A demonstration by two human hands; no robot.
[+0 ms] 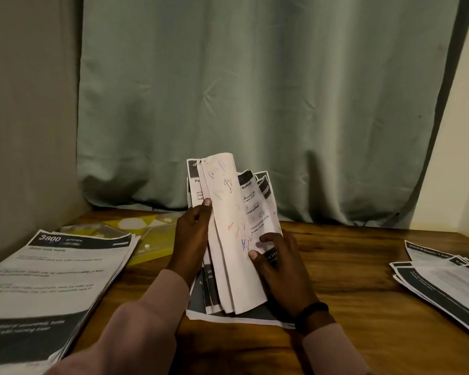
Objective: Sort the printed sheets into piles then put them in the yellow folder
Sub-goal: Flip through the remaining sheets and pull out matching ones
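Observation:
A bundle of printed sheets [228, 212] stands nearly upright in the middle of the wooden table [349, 266], its lower edge on the table. My left hand [192, 239] grips the bundle's left side, thumb on a bent-back sheet with pen scribbles. My right hand [279, 269] holds the right side, fingers spread over the printed pages. The yellow folder [152, 239] lies flat behind my left hand, partly hidden by a pile of sheets.
A thick pile of printed sheets [52, 280] headed "3800" lies at the left. Another fanned pile [444, 280] lies at the right edge. A green curtain [255, 90] hangs behind the table, with a wall on the left.

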